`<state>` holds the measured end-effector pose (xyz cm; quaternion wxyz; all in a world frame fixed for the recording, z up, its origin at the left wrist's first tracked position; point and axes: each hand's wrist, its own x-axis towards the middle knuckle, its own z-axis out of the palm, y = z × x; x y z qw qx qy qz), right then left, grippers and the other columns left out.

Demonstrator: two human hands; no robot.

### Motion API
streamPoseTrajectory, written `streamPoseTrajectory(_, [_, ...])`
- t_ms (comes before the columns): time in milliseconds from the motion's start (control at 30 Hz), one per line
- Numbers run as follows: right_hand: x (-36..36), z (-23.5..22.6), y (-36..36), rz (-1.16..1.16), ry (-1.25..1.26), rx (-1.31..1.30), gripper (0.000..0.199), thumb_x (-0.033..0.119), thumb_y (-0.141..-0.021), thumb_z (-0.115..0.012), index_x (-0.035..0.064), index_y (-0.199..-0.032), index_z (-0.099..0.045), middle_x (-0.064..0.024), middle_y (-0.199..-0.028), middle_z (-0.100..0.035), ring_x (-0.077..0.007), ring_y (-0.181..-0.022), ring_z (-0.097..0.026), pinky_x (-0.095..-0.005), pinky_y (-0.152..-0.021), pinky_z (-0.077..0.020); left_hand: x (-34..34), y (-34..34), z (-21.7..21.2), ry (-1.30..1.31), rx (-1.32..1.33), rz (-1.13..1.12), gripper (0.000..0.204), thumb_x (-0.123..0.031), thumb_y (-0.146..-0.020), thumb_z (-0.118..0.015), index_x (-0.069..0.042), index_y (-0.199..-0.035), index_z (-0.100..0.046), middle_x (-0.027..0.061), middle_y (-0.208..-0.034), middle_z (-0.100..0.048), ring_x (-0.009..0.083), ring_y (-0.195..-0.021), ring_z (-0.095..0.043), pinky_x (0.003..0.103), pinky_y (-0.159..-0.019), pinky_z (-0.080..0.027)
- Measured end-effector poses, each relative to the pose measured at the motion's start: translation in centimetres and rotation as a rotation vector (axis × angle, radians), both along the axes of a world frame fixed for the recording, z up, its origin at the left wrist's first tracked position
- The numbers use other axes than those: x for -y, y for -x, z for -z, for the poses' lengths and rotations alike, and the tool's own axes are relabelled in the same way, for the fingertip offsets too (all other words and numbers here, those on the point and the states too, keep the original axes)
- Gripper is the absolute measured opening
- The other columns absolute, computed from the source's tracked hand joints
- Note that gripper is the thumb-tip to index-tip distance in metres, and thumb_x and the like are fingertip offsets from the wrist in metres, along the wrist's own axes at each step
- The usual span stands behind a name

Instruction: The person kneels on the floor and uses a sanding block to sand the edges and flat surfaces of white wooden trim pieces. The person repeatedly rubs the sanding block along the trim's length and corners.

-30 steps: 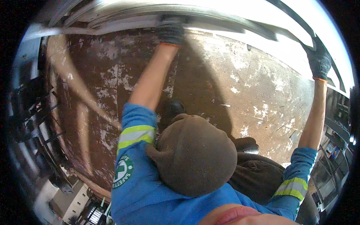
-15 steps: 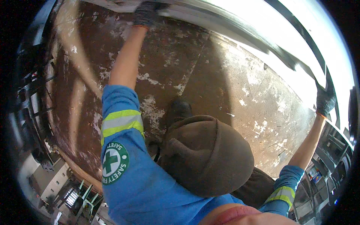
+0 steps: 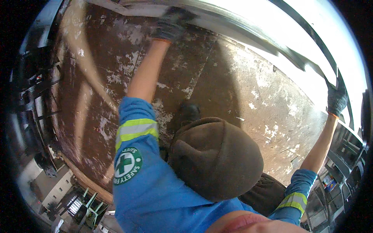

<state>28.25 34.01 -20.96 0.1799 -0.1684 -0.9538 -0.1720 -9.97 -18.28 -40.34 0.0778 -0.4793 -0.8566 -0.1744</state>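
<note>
Pale ledge (image 3: 250, 35): runs along far edge of brown floor (image 3: 211, 87).
Left hand (image 3: 172, 26): close by ledge; too blurry to tell grip, wide or narrow.
Right hand (image 3: 337, 99): up at dark bar (image 3: 312, 32), maybe for staying steady; cannot tell grip.

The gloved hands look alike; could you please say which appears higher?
The left hand, near the picture's top edge; the right hand is lower, beside a dark bar.

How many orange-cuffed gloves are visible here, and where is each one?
2: one on the left hand, near the picture's top, blurred; one on the right hand, toward the right edge. No others are visible.
</note>
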Motion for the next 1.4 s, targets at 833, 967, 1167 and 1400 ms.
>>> streamPoseTrajectory(833, [0.0, 0.1, 0.4, -0.105, 0.211, -0.018, 0.051, 0.017, -0.082, -0.068, 0.0141, -0.131, -0.053, -0.0077, -0.126, -0.059, -0.0192, -0.115, -0.057, -0.0305, -0.09, -0.0486, -15.2, -11.1, -2.5, -0.226, -0.123, -0.069, 0.042, -0.029, -0.089, -0.043, -0.019, -0.129, -0.052, 0.0154, -0.136, -0.046, 0.0319, -0.124, -0.045, 0.05, -0.106, -0.031])
streamPoseTrajectory(967, [1.1, -0.3, 0.6, 0.149, 0.199, 0.095, 0.051, 0.013, -0.082, -0.067, 0.0099, -0.131, -0.053, -0.0077, -0.126, -0.059, -0.0179, -0.112, -0.058, -0.0302, -0.089, -0.0502, -15.5, -14.6, -3.6, -0.231, -0.173, 0.043, 0.044, -0.029, -0.087, -0.048, -0.015, -0.129, -0.051, 0.0176, -0.136, -0.046, 0.03, -0.125, -0.045, 0.049, -0.106, -0.032])
streamPoseTrajectory(1167, [-0.9, 0.3, -1.3, 0.019, 0.405, -0.02, 0.047, 0.01, -0.083, -0.066, 0.0072, -0.128, -0.055, -0.01, -0.126, -0.059, -0.0196, -0.116, -0.056, -0.031, -0.098, -0.0423, 5.1, 2.6, -3.0, 0.101, 0.051, -0.197, 0.042, -0.029, -0.084, -0.05, -0.012, -0.121, -0.056, 0.0183, -0.127, -0.052, 0.0318, -0.115, -0.051, 0.048, -0.098, -0.039])
streamPoseTrajectory(1400, [-1.4, 0.3, -2.3, 0.027, 0.259, 0.006, 0.049, 0.01, -0.08, -0.07, 0.0052, -0.126, -0.055, -0.0123, -0.125, -0.059, -0.021, -0.115, -0.056, -0.032, -0.097, -0.0448, 1.9, 1.0, -2.1, 0.335, 0.14, -0.389, 0.039, -0.029, -0.081, -0.052, -0.009, -0.113, -0.063, 0.0191, -0.116, -0.06, 0.0339, -0.104, -0.059, 0.046, -0.09, -0.047])
